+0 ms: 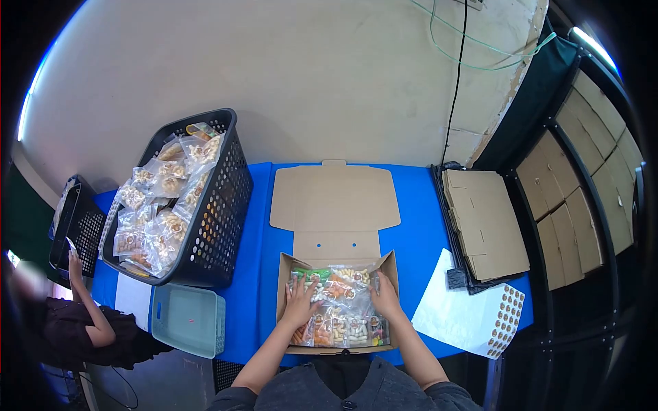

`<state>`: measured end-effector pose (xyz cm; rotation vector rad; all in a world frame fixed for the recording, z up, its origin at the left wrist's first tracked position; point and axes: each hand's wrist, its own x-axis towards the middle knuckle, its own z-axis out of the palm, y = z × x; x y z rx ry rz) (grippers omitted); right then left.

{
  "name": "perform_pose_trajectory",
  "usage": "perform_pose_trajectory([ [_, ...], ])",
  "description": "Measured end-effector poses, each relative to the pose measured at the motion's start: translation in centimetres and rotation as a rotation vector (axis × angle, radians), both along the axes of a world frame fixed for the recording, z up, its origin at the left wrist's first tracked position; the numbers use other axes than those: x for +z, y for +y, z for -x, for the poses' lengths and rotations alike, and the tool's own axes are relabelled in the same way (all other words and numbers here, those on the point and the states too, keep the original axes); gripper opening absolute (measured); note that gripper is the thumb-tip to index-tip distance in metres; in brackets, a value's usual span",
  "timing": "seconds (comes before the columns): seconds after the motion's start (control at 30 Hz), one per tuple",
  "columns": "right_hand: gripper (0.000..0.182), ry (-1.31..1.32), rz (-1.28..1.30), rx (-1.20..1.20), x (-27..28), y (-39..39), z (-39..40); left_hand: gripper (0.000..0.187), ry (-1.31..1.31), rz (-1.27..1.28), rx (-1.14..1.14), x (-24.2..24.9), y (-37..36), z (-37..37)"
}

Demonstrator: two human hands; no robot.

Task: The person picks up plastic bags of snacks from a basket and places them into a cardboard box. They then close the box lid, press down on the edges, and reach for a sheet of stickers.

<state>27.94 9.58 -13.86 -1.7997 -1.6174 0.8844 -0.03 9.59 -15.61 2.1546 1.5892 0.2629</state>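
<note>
An open cardboard box (336, 238) stands in front of me with its lid folded back on the table. Clear snack packets (339, 322) with small round labels fill it in rows, their contents orange, white and green. My left hand (299, 303) lies on the packets at the left side, fingers spread. Along the right wall, my right hand (384, 299) rests with fingers stretched out at the edge of the packets. Neither hand is wrapped around anything. What lies beneath the top packets is hidden.
A dark perforated basket (229, 212) heaped with snack packets stands at left, with a teal tray (188, 322) before it. Flat cardboard boxes (486, 222) and a sticker sheet (473, 308) lie at right. Another person (96, 329) is at far left.
</note>
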Motion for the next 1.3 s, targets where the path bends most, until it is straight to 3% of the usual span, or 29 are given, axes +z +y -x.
perform_pose_trajectory([
  [0.2, 0.066, -0.218, -0.199, 0.058, 2.1, 1.8, 0.9, 0.077, -0.033, -0.041, -0.091, 4.4, 0.2, -1.4],
  [0.27, 0.066, -0.192, -0.184, 0.05, 2.2, 2.2, 1.1, 0.082, -0.089, -0.016, -0.352, 4.7, 0.6, -2.2],
  [0.3, 0.067, -0.174, -0.176, 0.041, 2.1, 2.5, 1.1, 0.081, -0.175, -0.024, -0.365, 4.5, 0.9, -2.8],
  [0.53, 0.063, -0.246, -0.3, -0.102, 1.8, 1.5, 0.6, 0.073, -0.067, -0.036, -0.376, 4.0, 3.5, -6.4],
  [0.6, 0.06, -0.048, -0.245, -0.098, 1.2, 1.4, 0.3, 0.067, -0.104, 0.068, -0.294, 3.3, 4.0, -6.9],
  [0.73, 0.049, -0.007, -0.172, -0.117, -0.9, 0.8, 0.1, 0.063, -0.128, -0.072, -0.196, 2.0, 3.4, -7.6],
  [0.93, 0.046, -0.003, -0.165, -0.106, -1.9, -0.8, 0.5, 0.081, -0.067, -0.01, -0.257, 2.4, 1.2, -7.8],
  [1.0, 0.046, -0.05, -0.17, -0.103, -1.0, -1.0, 1.2, 0.08, -0.117, -0.164, -0.303, 3.0, 0.2, -6.7],
  [1.07, 0.047, -0.087, -0.191, -0.059, 1.4, -1.8, 2.2, 0.082, -0.168, -0.192, -0.223, 6.7, -0.4, -4.8],
  [1.13, 0.052, -0.001, -0.184, -0.187, 3.8, -3.1, 2.8, 0.087, -0.261, -0.285, -0.263, 9.8, -0.6, -1.8],
  [1.27, 0.059, 0.007, -0.302, -0.094, 2.4, -5.8, 2.5, 0.085, -0.173, -0.897, -0.095, 19.8, 0.5, 6.3],
  [1.3, 0.06, 0.005, -0.279, -0.081, 2.1, -6.3, 2.4, 0.078, -0.096, -0.989, -0.013, 22.6, 0.8, 9.0],
])
